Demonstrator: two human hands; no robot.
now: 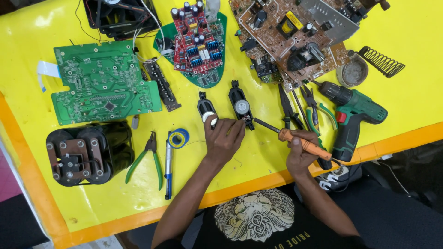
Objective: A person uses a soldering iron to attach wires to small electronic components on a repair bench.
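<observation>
Both hands are seen at the near edge of the yellow surface [277, 152]: the right hand [300, 154] is closed around the orange handle of a soldering iron [291, 136], and the left hand [224, 138] is curled with its fingertips set against the near end of a small black speaker [241, 107], though whether anything thin is pinched there cannot be told. The iron's long axis is laid on a slant, handle low toward the near right, dark tip pointed up and left at the speaker's near end, where the fingertips are met. The speaker's own long axis is run from the near edge toward the far edge. A second small black speaker [206, 110] is found just to its left, so two are counted. Three circuit boards are seen along the far side: a large green board [104, 83] at the left, a red board [197, 39] in the middle, a brown board [295, 37] at the right. Green-handled pliers [148, 157] and a solder reel [178, 138] are placed left of the left hand, a green cordless drill [353, 115] and two more pliers [300, 108] beside the right. The iron's path is left unobstructed.
</observation>
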